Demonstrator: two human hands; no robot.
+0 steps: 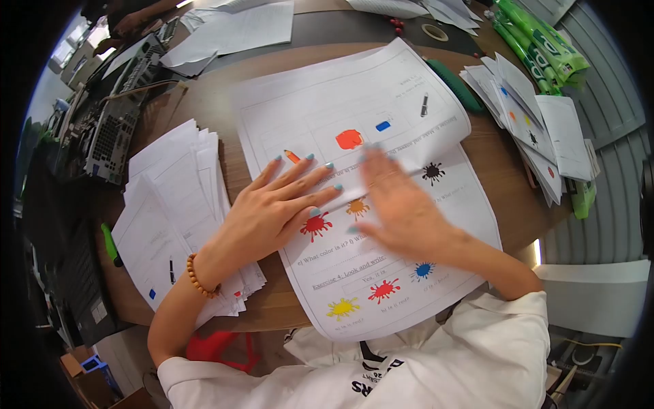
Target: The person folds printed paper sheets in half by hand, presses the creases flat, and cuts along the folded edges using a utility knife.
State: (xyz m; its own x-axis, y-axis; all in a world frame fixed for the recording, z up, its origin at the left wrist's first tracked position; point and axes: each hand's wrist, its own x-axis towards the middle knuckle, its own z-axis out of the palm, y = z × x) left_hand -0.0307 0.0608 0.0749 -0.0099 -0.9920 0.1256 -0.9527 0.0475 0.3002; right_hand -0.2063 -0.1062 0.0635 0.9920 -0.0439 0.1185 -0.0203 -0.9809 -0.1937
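Spread flat, left hand (279, 206) on printed sheet (347, 258); right hand (403, 208) blurred, thumb apart, over sheet; paper stack (170, 163) alongside.

A single camera, worn on the person's head, looks forward and steeply down onto a brown wooden worktop (210, 102). It sits close above the work, near enough that the bare left hand (276, 204), the bare right hand (402, 208) and a large white printed paper (340, 259) fill the middle. The white shirt with black lettering (436, 361) enters along the bottom edge, seen from above. The lens is very wide: black rounded corners frame the picture, straight edges bow, and the view stretches sideways from a grey metal computer case (112, 146) on the left to grey ribbed panelling (606, 102) on the right.
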